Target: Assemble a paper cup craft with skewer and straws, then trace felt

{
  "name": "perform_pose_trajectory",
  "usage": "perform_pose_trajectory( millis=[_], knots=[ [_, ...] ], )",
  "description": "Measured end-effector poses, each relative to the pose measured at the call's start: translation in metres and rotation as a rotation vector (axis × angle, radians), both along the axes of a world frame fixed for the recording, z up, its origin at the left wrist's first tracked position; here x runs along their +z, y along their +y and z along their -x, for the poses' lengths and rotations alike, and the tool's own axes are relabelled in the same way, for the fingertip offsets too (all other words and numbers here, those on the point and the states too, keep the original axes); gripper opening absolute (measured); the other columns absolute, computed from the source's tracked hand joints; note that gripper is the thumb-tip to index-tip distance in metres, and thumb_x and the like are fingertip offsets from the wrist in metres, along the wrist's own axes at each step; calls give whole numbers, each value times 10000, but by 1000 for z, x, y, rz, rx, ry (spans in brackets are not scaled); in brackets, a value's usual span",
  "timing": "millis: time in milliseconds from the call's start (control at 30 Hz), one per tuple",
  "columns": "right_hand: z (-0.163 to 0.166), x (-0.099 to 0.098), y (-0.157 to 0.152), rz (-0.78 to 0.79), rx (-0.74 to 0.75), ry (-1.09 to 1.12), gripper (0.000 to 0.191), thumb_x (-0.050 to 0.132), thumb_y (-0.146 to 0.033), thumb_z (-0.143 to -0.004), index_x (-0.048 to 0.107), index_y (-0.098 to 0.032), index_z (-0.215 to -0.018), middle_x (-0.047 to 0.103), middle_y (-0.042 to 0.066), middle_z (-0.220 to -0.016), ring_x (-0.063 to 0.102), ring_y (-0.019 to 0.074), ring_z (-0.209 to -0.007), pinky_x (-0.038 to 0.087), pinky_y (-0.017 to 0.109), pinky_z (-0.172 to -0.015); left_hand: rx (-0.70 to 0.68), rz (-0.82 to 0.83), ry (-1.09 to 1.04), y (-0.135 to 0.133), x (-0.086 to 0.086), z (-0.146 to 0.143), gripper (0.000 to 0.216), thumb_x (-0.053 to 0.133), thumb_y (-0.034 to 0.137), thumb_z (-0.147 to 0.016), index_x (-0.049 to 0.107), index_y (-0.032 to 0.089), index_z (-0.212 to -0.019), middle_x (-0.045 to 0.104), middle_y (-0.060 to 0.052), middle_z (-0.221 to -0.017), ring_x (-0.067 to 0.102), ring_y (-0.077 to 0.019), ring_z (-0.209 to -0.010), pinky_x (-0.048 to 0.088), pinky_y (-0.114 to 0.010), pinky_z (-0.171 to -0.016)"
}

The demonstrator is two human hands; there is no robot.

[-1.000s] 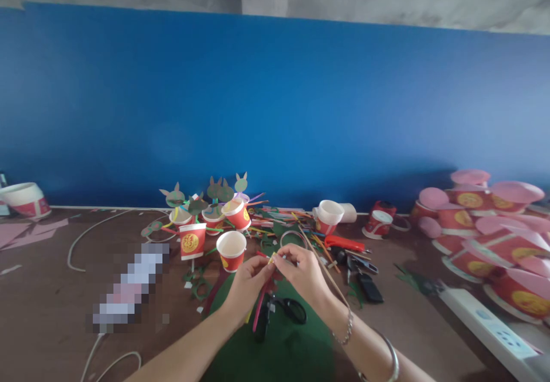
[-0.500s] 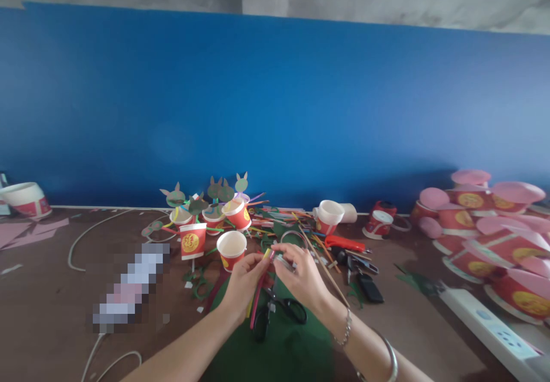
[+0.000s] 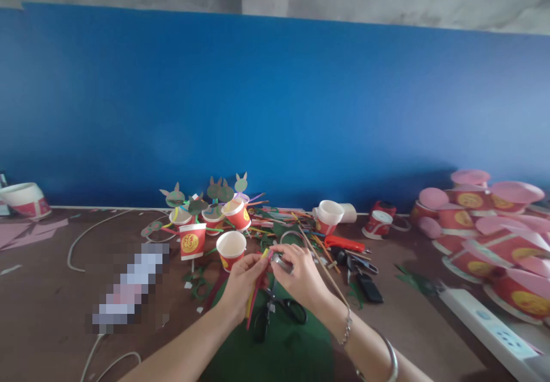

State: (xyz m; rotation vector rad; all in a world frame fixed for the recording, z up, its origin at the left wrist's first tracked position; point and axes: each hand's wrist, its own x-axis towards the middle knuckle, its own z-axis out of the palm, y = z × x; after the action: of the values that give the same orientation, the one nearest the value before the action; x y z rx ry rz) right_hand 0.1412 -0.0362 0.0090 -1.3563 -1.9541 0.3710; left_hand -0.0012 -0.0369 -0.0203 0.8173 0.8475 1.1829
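My left hand [image 3: 244, 276] pinches a yellow straw [image 3: 249, 304] and a pink straw [image 3: 253, 307] side by side, their ends sticking up past the thumb and index finger. Fingers curled, my right hand [image 3: 301, 273] meets those upper ends with its fingertips. Under its palm sits a small shiny grey piece [image 3: 281, 263], partly hidden, perhaps a tape roll. Below the hands, black-handled scissors [image 3: 294, 310] lie on dark green paper [image 3: 275, 353]. Just beyond my left hand stands a paper cup [image 3: 231, 245], red and white.
Cups with green animal heads [image 3: 175, 196] stand at the back left. Loose straws and sticks lie behind my hands. Right of them are a red-orange tool [image 3: 344, 243], keys [image 3: 350, 270], a power strip [image 3: 490, 325] and stacked red cups with pink discs [image 3: 515, 244].
The straws have shifted slightly left in my left hand. The grey piece under my right hand shows more plainly and has turned a little. Both arms stay nearly in place.
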Motion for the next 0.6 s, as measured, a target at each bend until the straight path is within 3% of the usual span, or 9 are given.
perform_pose_trajectory(
  millis=[100,267,433,600],
  knots=[
    [0,1,1,25,2,16,215,535,-220,-774,670,-203,-941,658,26,-686,598,194,-737,420,320,-761,-9,7,3,1,-1,1,313,771,395,-647,626,123,-699,567,20,-553,481,-62,-477,369,-172,-462],
    [-6,1,5,258,100,173,216,515,-248,-797,674,-181,-927,625,-5,-603,538,128,-529,393,222,-523,-29,4,18,5,-1,4,312,767,391,-650,658,113,-743,623,-15,-650,491,-62,-480,363,-178,-446],
    [-15,3,10,273,225,190,358,509,-137,-733,661,-184,-1055,664,21,-836,568,123,-652,429,220,-598,-32,8,20,8,3,8,313,779,392,-623,648,115,-687,636,-19,-645,478,-57,-455,345,-177,-422],
    [-20,-2,16,168,118,46,368,556,-156,-708,682,-170,-1053,623,25,-742,552,148,-661,433,266,-627,-121,11,38,7,4,9,320,773,397,-636,618,117,-637,611,-5,-578,445,-43,-411,279,-165,-377]
  ],
)
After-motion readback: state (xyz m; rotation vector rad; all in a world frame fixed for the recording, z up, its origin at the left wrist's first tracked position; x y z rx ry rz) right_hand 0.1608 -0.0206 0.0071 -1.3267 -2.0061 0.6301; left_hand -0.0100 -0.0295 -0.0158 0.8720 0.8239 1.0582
